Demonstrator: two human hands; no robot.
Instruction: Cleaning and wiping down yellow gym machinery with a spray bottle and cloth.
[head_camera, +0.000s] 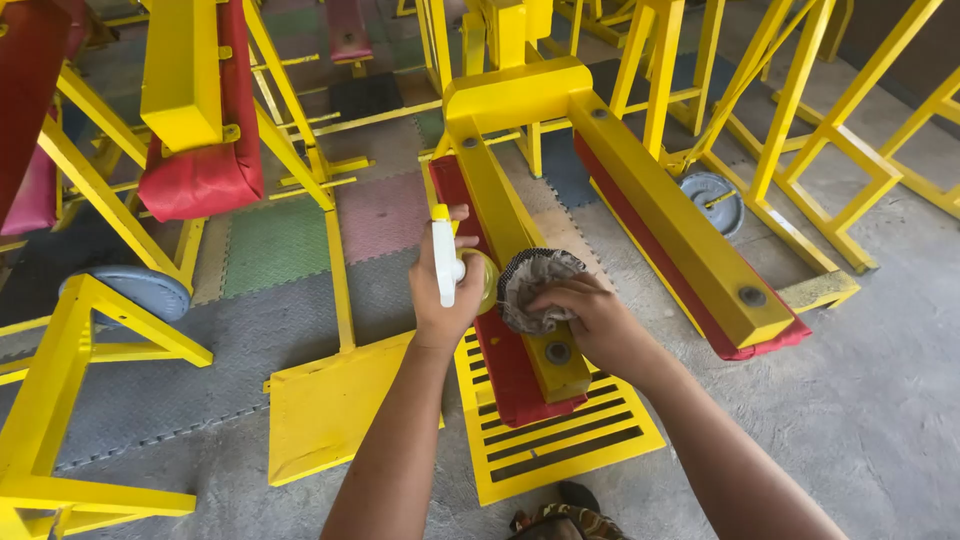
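Yellow frame bars (300, 130) crowd left; grey floor (880, 400) lies open right.

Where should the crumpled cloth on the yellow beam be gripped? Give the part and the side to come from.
Grip the cloth at its bunched upper fold, coming from above and the right, where the right hand already presses it onto the yellow beam. The raised fold gives the fingers something to pinch. The left side is probably crowded, since the left hand holds a spray bottle upright there.
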